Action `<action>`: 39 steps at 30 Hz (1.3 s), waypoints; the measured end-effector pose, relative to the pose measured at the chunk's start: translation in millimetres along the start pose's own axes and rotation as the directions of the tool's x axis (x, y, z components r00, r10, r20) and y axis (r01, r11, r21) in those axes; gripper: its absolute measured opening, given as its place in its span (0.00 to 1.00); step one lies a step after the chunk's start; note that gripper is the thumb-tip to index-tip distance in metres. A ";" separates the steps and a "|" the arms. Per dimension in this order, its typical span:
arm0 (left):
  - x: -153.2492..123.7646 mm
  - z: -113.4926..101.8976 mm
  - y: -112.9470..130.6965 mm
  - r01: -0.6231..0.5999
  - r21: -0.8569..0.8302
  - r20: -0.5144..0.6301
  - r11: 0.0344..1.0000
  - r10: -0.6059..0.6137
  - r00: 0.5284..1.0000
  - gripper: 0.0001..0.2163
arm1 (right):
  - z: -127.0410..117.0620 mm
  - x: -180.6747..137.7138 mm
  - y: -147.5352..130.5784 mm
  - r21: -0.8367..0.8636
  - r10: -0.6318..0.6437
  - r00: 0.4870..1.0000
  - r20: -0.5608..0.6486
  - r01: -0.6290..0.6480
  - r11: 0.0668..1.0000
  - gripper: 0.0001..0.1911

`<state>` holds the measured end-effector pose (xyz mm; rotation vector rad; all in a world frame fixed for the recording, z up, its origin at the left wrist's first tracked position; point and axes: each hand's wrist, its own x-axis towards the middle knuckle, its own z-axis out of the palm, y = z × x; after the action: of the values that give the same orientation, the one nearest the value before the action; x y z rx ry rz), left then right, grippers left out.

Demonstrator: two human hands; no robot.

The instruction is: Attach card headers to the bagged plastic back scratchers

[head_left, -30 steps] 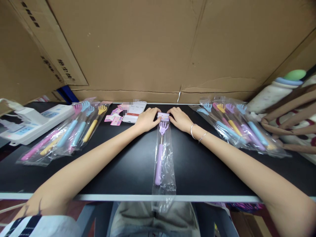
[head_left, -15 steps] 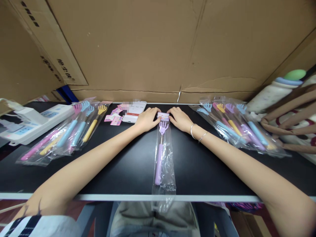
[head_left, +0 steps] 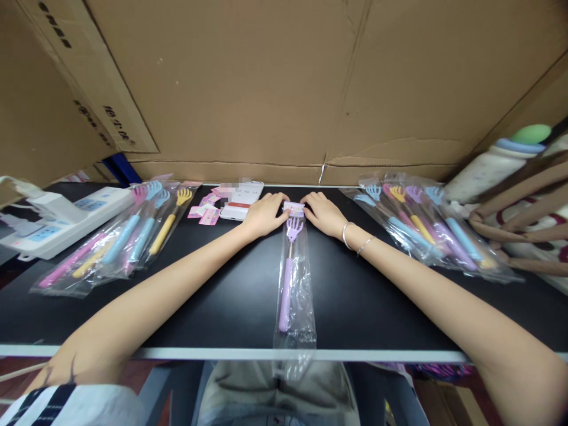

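Head cam: the purple back scratcher (head_left: 286, 290) is in its clear bag (head_left: 306, 307) mid-desk (head_left: 213, 307), claw toward the far edge, with the bag's tail hanging over the near edge. Left hand (head_left: 267, 214) and right hand (head_left: 325, 214) are up by the far edge, fingers at either end of the little printed card (head_left: 293, 208) at the top of the bag. Can't tell if they're actually pinching it or just resting there, since the fingertips cover its ends. Print's too tiny to read.

Just past the left hand, near the far edge, there's a phone (head_left: 242, 207), one corner behind the hand and part of it pixelated, digits fuzzy. Pink cards (head_left: 208, 219) overlap beside it.

Toward the desk's left edge, a bunch of bagged scratchers (head_left: 141, 239) lies against a power strip (head_left: 106, 204) that runs out of frame. Another bagged bunch (head_left: 461, 236) sits toward the right edge; glare and overlap make both hard to count. Far right corner: a bottle (head_left: 488, 168), its base partly hidden.
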<state>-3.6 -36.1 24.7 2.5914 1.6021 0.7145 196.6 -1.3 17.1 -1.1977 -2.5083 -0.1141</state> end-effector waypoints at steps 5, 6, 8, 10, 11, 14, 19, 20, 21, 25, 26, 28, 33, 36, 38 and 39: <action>-0.2 0.1 -0.3 -0.002 -0.012 -0.009 1.000 0.002 1.000 0.14 | -1.8 -0.1 -1.8 -0.005 0.005 1.000 0.010 -0.005 1.000 0.12; -0.2 0.3 -0.4 -0.002 -0.013 -0.009 1.000 0.002 1.000 0.14 | -2.3 -0.2 -2.2 -0.005 0.007 1.000 0.012 -0.007 1.000 0.12; -0.3 0.6 -0.6 0.000 -0.013 -0.008 1.000 0.000 1.000 0.14 | -2.9 -0.4 -2.8 -0.006 0.012 1.000 0.017 -0.011 1.000 0.13; -0.3 0.7 -0.5 0.001 -0.019 -0.010 1.000 -0.001 1.000 0.14 | -3.1 -0.6 -2.9 -0.005 0.013 1.000 0.018 -0.013 1.000 0.12; -0.4 0.6 -0.4 0.000 -0.022 -0.011 1.000 0.000 1.000 0.14 | -3.0 -0.7 -2.8 -0.005 0.012 1.000 0.018 -0.012 1.000 0.12; -0.3 0.3 0.0 -0.002 -0.017 -0.011 1.000 0.002 1.000 0.14 | -2.4 -0.8 -2.2 -0.007 0.010 1.000 0.020 -0.010 1.000 0.12; 0.0 0.4 -0.3 -0.005 -0.008 -0.003 1.000 0.005 1.000 0.14 | -1.2 -0.7 -1.2 -0.008 0.008 1.000 0.010 -0.008 1.000 0.12; 0.0 0.4 -0.3 -0.007 -0.011 -0.005 1.000 0.007 1.000 0.14 | -1.1 -0.5 -1.2 -0.007 0.006 1.000 0.008 -0.006 1.000 0.12; -0.1 0.3 -0.3 -0.008 -0.012 -0.006 1.000 0.008 1.000 0.14 | -1.1 -0.4 -1.3 -0.007 0.004 1.000 0.008 -0.004 1.000 0.12; -0.6 -0.2 0.3 -0.002 -0.004 -0.002 1.000 0.002 1.000 0.14 | -2.1 -0.1 -2.4 -0.012 0.012 1.000 0.020 -0.012 1.000 0.13; -0.7 -0.3 0.4 0.000 -0.003 -0.001 1.000 0.000 1.000 0.14 | -2.5 -0.1 -2.7 -0.013 0.015 1.000 0.023 -0.015 1.000 0.13; -0.8 0.1 0.2 0.001 -0.004 -0.005 1.000 -0.001 1.000 0.14 | -3.0 -0.2 -3.0 -0.012 0.017 1.000 0.025 -0.017 1.000 0.13; -0.2 1.7 -1.0 0.004 -0.008 -0.010 1.000 -0.004 1.000 0.14 | -1.5 -0.3 -1.5 -0.013 0.003 1.000 0.012 -0.003 1.000 0.12; -0.1 0.9 -0.4 0.004 -0.007 -0.005 1.000 -0.004 1.000 0.14 | -0.1 0.0 -0.8 -0.009 -0.002 1.000 0.003 0.002 1.000 0.12; -0.3 0.0 0.5 0.002 -0.006 -0.004 1.000 -0.002 1.000 0.14 | 0.0 0.1 -1.0 -0.011 -0.001 1.000 0.006 0.001 1.000 0.12; -0.4 -0.4 0.8 0.003 -0.007 -0.005 1.000 -0.003 1.000 0.14 | -0.1 0.2 -1.2 -0.012 0.001 1.000 0.009 -0.001 1.000 0.12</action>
<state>-3.2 -36.9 25.1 2.5844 1.6015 0.7259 195.6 -2.0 17.4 -1.2067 -2.5181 -0.1245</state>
